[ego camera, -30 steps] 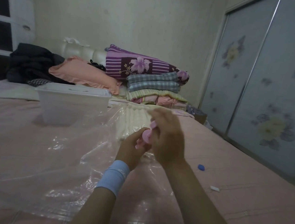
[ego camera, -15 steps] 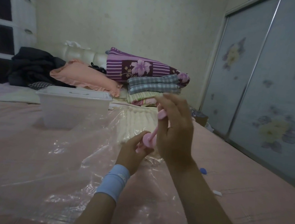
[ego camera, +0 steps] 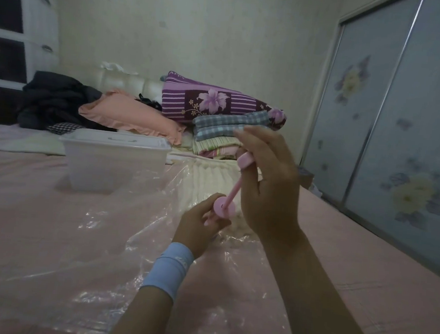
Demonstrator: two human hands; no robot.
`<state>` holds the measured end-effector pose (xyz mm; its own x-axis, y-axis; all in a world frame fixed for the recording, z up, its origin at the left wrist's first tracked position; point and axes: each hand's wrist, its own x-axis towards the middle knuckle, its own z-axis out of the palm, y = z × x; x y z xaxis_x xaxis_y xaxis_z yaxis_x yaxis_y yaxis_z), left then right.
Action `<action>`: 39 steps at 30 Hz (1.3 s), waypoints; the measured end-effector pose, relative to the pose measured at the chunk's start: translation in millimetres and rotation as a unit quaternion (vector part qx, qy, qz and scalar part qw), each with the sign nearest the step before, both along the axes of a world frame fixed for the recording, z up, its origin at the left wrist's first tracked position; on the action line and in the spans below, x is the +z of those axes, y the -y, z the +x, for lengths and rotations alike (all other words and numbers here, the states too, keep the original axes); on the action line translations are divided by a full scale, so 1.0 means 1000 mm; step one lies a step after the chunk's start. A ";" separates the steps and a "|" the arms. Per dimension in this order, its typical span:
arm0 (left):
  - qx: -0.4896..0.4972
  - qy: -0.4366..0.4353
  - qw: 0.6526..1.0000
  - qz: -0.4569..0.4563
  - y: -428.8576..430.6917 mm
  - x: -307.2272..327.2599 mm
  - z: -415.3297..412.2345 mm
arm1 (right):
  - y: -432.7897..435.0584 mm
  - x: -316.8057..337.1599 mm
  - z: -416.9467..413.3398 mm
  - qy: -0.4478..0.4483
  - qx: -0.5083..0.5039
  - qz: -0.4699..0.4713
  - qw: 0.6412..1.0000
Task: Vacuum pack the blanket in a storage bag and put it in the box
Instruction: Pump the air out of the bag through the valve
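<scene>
Cream ribbed blanket point(ego camera: 208, 178): lying inside clear plastic storage bag point(ego camera: 116, 240), beside translucent lidded plastic box point(ego camera: 112, 165).
Left hand point(ego camera: 200, 226): gripping barrel of small pink plastic hand pump point(ego camera: 224, 207), steadying it against bag.
Right hand point(ego camera: 267, 189): pinching pump handle, rod extended, likely for suction.

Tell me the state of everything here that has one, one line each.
hand pump, plunger rod extended.
left hand, grips the pump's barrel.
right hand, holds the plunger handle.
storage bag, flat on the bed, blanket inside.
box, lid on.
wardrobe doors, shut.
</scene>
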<state>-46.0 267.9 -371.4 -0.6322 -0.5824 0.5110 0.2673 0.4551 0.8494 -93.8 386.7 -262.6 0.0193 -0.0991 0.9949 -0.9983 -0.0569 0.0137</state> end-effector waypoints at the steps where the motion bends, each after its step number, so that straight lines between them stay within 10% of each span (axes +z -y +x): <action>1: 0.000 0.001 1.000 -0.009 -0.001 0.000 0.001 | 0.003 -0.005 0.000 -0.003 -0.002 -0.002 1.000; 9: 0.028 0.052 0.997 -0.052 0.012 0.005 0.019 | 0.032 -0.085 -0.020 0.131 -0.011 0.301 0.944; 21: 0.049 0.084 0.986 -0.132 0.039 0.057 0.052 | 0.066 -0.085 -0.020 0.278 0.099 0.294 0.909; 31: 0.269 0.142 0.915 -0.267 0.069 0.060 0.047 | 0.113 -0.101 -0.032 0.257 0.099 0.324 0.905; 39: 0.465 -0.181 0.812 -0.302 0.082 0.108 0.093 | 0.118 -0.100 -0.037 0.276 0.104 0.357 0.887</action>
<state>47.5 185.7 -263.5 0.1926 -0.2962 0.9355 -0.2474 0.9079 0.3384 -131.3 268.2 -362.3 -0.3593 -0.7579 0.5445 -0.8090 -0.0378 -0.5866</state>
